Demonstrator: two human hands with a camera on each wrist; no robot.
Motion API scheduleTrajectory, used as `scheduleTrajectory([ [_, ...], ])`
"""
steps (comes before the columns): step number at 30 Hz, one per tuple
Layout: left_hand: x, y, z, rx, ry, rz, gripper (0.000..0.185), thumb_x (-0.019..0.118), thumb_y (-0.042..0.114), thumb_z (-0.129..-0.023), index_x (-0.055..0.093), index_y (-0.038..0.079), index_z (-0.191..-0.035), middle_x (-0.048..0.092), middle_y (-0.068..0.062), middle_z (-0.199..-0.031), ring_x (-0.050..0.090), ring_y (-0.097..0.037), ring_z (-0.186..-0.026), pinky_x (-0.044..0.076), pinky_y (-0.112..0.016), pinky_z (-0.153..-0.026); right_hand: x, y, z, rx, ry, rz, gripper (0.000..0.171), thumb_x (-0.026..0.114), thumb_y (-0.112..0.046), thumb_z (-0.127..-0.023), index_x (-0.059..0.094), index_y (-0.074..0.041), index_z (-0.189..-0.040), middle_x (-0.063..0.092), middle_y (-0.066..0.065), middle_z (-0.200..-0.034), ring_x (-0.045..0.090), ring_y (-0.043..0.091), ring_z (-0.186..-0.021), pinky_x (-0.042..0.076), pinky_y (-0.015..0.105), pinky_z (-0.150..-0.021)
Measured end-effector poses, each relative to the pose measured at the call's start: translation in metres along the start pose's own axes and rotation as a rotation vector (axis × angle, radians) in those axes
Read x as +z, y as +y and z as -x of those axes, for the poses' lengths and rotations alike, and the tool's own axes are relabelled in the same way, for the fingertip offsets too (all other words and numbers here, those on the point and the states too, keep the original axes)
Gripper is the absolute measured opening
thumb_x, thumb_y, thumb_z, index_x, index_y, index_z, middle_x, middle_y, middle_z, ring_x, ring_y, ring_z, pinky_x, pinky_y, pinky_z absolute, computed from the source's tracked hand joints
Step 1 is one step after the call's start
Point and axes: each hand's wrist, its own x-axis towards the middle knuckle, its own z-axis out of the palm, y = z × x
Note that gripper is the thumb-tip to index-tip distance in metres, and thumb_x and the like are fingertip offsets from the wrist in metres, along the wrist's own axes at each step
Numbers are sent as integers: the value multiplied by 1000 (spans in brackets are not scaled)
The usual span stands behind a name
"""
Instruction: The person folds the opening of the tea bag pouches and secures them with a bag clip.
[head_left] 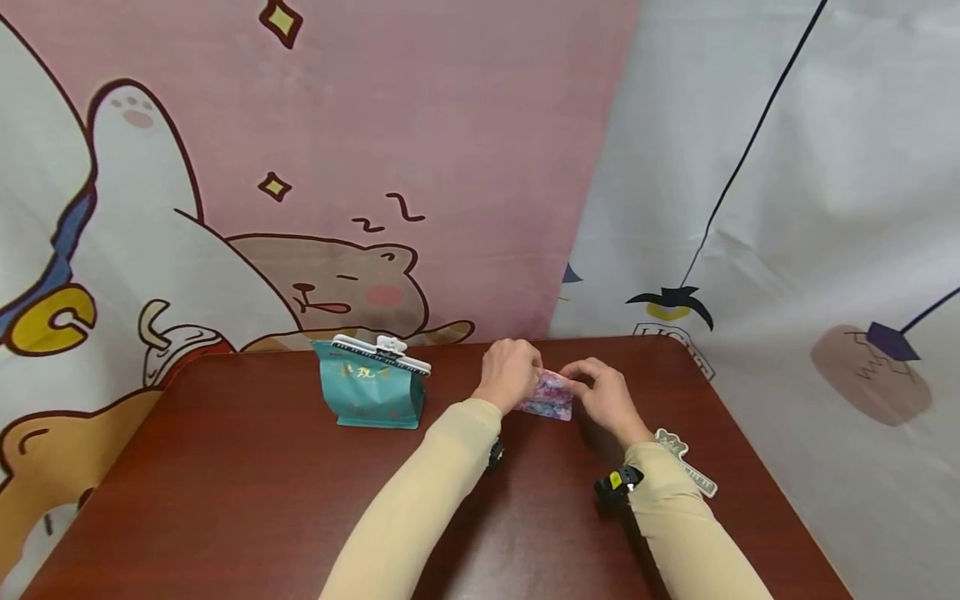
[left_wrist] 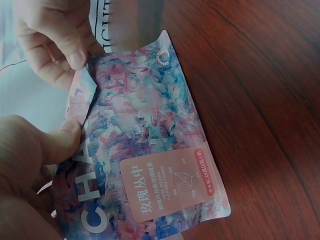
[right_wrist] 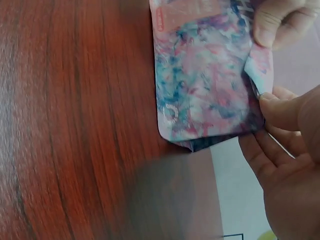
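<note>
While the floral pouch (head_left: 548,395) stands at the worktop's (head_left: 247,500) far middle, the left hand (head_left: 510,372) and right hand (head_left: 606,396) pinch its top edge, apparently steadying it upright.

- Your head camera looks forward and down across the table (head_left: 225,500) toward the backdrop, from well back.
- Your left wrist camera sits very close over the pouch (left_wrist: 150,150).
- Your right wrist camera is equally near, partly blurred, seemingly facing the opposite way; all three views share the pouch.
</note>
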Motion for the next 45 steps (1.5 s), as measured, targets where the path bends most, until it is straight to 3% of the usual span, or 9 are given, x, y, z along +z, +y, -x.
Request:
scheduleTrajectory([
  [4, 0, -2, 0, 7, 17, 11, 14, 77, 16, -87, 83, 23, -76, 76, 8, -78, 67, -17, -73, 55, -33, -67, -2, 2, 0, -4, -14, -5, 15, 72, 6, -92, 77, -3, -102, 73, 14, -105, 67, 35, -102, 52, 55, -93],
  [10, -1, -2, 0, -11, 12, 23, 15, 77, 17, -88, 82, 23, -75, 76, 7, -79, 66, -18, -74, 55, -33, -67, 3, 3, -1, -34, 31, 4, 15, 75, 9, -87, 76, -2, -97, 72, 14, -95, 68, 35, -94, 52, 55, -87],
  [21, 1, 1, -2, -2, 1, 4, 15, 75, 16, -88, 83, 24, -78, 76, 8, -79, 67, -16, -73, 55, -31, -67, 9, 5, -1, -33, 98, 40, 16, 74, 12, -86, 74, -4, -90, 67, 11, -88, 61, 26, -81, 46, 36, -69],
  [31, 1, 0, -2, -10, -6, 3, 15, 76, 16, -87, 82, 24, -76, 75, 9, -78, 66, -16, -74, 54, -31, -67, 4, 6, 0, -4, 43, 25, 21, 71, 14, -87, 76, -3, -97, 70, 13, -96, 65, 31, -91, 51, 48, -83],
  [45, 1, -1, -2, 0, -11, 2, 14, 76, 17, -87, 83, 23, -77, 76, 8, -77, 66, -15, -73, 55, -31, -71, 10, 8, -2, 1, 83, 34, 21, 72, 16, -84, 75, -4, -91, 68, 11, -90, 64, 29, -85, 49, 41, -76],
])
